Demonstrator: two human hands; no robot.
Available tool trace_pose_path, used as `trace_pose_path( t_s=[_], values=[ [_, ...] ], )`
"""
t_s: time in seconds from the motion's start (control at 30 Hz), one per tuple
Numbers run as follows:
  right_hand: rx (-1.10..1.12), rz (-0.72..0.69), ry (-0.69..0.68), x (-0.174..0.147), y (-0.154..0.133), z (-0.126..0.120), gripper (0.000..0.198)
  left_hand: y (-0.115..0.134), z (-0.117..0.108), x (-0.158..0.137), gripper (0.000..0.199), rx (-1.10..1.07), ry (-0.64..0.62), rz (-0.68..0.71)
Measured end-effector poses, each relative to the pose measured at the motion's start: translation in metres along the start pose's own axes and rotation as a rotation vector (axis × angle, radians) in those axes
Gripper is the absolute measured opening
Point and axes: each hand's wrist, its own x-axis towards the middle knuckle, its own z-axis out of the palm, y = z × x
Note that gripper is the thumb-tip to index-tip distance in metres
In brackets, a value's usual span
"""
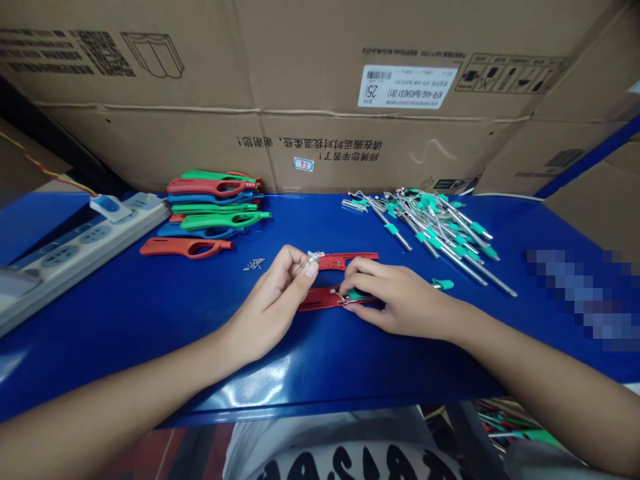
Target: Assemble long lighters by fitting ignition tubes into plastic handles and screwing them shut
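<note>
Between the thumb and fingers of my left hand [275, 300] is a small pale, silvery part [313, 259] with a pinkish tip. Below it on the table lies a red lighter shell half [317, 300]. My right hand [400, 293] closes its fingers on a lighter inner assembly with a teal trigger [355, 293] and thin white wires, lying in that shell half. The rest of the assembly is hidden under the fingers. Just behind lies a second red shell half [335, 262], parallel to the first and partly covered by my right fingers.
Red, blue and green lighter bodies [220, 220] are stacked at the back left. Screws [255, 265] lie near my left hand. Metal lighter tubes with teal parts [450, 233] pile up at the back right. A white power strip [95, 233] runs along the left; a cardboard box [200, 127] stands behind.
</note>
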Motion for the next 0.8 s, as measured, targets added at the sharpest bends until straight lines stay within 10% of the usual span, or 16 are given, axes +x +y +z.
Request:
trace_pose_path(
  t_s=[0.27,0.5,0.8],
  values=[
    [0.19,0.068,0.072,0.003,-0.001,0.0,0.005,0.012,-0.002,0.002,0.033,0.23,-0.131,0.029],
    [0.832,0.437,-0.028,0.009,0.004,-0.001,0.018,0.005,0.001,0.004,0.022,0.312,-0.16,0.006],
    [1.106,0.324,-0.061,0.012,0.018,0.004,0.028,0.008,0.001,0.005,0.018,0.306,-0.142,-0.007]
  ],
)
